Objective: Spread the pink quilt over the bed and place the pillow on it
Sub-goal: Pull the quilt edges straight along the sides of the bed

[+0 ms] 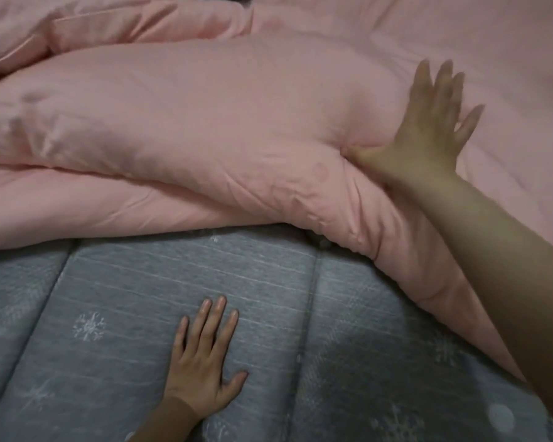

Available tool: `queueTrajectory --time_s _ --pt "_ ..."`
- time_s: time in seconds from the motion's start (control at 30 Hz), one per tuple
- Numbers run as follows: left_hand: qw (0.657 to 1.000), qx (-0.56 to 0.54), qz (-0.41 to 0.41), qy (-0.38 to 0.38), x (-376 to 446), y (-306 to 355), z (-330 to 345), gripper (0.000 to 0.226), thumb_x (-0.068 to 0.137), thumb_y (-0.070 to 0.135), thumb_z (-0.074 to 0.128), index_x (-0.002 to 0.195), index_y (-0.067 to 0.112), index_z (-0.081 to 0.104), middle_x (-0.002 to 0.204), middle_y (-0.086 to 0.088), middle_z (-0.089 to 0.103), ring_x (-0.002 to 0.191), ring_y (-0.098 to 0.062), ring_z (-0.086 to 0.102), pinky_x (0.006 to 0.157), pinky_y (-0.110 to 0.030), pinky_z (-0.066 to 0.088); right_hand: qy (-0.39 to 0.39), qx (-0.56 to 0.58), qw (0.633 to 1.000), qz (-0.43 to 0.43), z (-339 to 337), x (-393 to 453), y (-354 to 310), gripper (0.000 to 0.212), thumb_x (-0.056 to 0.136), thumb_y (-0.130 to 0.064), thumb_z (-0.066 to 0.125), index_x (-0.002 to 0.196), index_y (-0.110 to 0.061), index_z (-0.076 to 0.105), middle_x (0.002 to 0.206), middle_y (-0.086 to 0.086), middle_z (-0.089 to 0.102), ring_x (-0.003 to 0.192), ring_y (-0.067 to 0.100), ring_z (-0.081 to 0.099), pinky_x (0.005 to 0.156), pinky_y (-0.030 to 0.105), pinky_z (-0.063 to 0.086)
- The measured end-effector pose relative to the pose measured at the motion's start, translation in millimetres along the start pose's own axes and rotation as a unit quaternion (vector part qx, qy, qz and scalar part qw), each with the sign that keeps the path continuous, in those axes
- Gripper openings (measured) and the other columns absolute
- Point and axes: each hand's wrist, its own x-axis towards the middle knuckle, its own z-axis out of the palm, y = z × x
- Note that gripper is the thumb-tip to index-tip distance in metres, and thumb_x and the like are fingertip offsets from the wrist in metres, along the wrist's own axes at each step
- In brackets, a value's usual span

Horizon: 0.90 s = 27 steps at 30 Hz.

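Observation:
The pink quilt (205,122) lies bunched in thick folds across the upper half of the view, its near edge curling down to the right. My right hand (425,132) rests flat on the quilt with fingers spread, the thumb pressed into a fold. My left hand (201,362) lies flat, fingers straight, on the grey bed pad (93,298) below the quilt. No pillow is in view.
The grey pad has a pale snowflake pattern and stitched lengthwise seams; it shows bare across the lower half. The quilt covers everything at the top and right.

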Motion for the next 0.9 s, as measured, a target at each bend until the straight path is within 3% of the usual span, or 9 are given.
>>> queueTrajectory --time_s 0.07,0.13,0.23,0.3,0.37,0.53,0.63,0.83,0.9 --pt "1.000 0.004 0.007 0.008 0 0 1 0.101 0.064 0.060 0.045 0.149 0.023 0.007 0.158 0.000 0.000 0.145 -0.020 0.003 0.114 -0.042 0.003 -0.069 -0.003 0.998 0.008 5 11 4 0.131 0.057 -0.063 0.072 0.148 -0.019 -0.012 0.158 0.011 0.002 0.146 0.026 0.001 0.116 0.053 -0.004" --pt "1.000 0.003 0.009 0.013 0 0 1 0.100 0.064 0.060 0.045 0.149 0.023 0.007 0.158 0.000 0.001 0.145 -0.020 0.003 0.114 -0.042 0.003 -0.100 0.021 0.995 -0.003 10 11 5 0.125 0.061 -0.055 0.075 0.149 -0.018 -0.006 0.151 0.014 0.025 0.140 0.030 0.025 0.116 0.049 0.015" --pt "1.000 -0.006 0.010 0.013 -1 0 1 0.098 0.066 0.061 0.045 0.149 0.023 0.008 0.158 0.000 0.002 0.145 -0.020 0.004 0.114 -0.042 0.004 -0.070 0.006 0.997 -0.039 16 2 7 0.083 0.075 -0.037 0.068 0.140 -0.006 0.027 0.134 0.018 0.047 0.123 0.036 0.045 0.098 0.040 0.037" --pt "1.000 -0.005 0.013 0.018 -2 0 1 0.093 0.071 0.062 0.041 0.149 0.023 0.009 0.158 0.000 0.002 0.145 -0.020 0.004 0.114 -0.042 0.003 -0.030 -0.006 0.998 -0.062 20 -7 10 0.050 0.081 -0.031 0.061 0.120 -0.004 0.045 0.121 0.022 0.055 0.111 0.039 0.052 0.084 0.039 0.040" --pt "1.000 -0.008 0.010 0.022 -2 -1 0 0.091 0.073 0.062 0.041 0.149 0.023 0.009 0.158 0.000 0.003 0.145 -0.020 0.005 0.115 -0.043 0.003 -0.002 -0.013 0.997 -0.079 22 -18 12 0.040 0.085 -0.031 0.056 0.112 -0.003 0.049 0.115 0.022 0.058 0.105 0.040 0.054 0.078 0.040 0.039" --pt "0.999 0.005 0.010 0.040 -5 2 1 0.080 0.082 0.062 0.031 0.148 0.021 0.016 0.157 -0.003 0.009 0.144 -0.024 0.011 0.115 -0.044 0.004 0.088 -0.006 0.990 -0.109 24 -80 24 0.035 0.084 -0.030 0.056 0.107 -0.004 0.052 0.104 0.021 0.063 0.096 0.041 0.058 0.070 0.041 0.039" --pt "0.999 0.012 0.012 0.049 -10 4 -4 0.080 0.078 0.057 0.038 0.145 0.017 0.025 0.155 -0.007 0.020 0.142 -0.027 0.017 0.114 -0.046 0.007 0.110 -0.019 0.988 -0.103 16 -137 37 0.031 0.082 -0.026 0.056 0.106 -0.006 0.054 0.102 0.021 0.063 0.095 0.041 0.058 0.066 0.039 0.036" --pt "0.999 0.035 0.009 -0.008 -24 11 -26 0.068 0.085 0.053 0.033 0.139 0.012 0.041 0.148 -0.012 0.036 0.137 -0.028 0.030 0.113 -0.040 0.012 0.061 -0.079 0.994 -0.054 -22 -256 47 0.039 0.082 -0.037 0.060 0.113 -0.013 0.056 0.109 0.016 0.061 0.102 0.037 0.057 0.069 0.038 0.040" --pt "0.997 0.007 0.058 -0.052 -59 7 -44 0.065 0.086 0.053 0.034 0.138 0.014 0.043 0.148 -0.009 0.036 0.135 -0.028 0.035 0.112 -0.035 0.011 0.015 -0.119 0.992 -0.041 -41 -296 46 0.047 0.084 -0.039 0.061 0.123 -0.014 0.052 0.115 0.014 0.059 0.106 0.035 0.056 0.074 0.039 0.043"
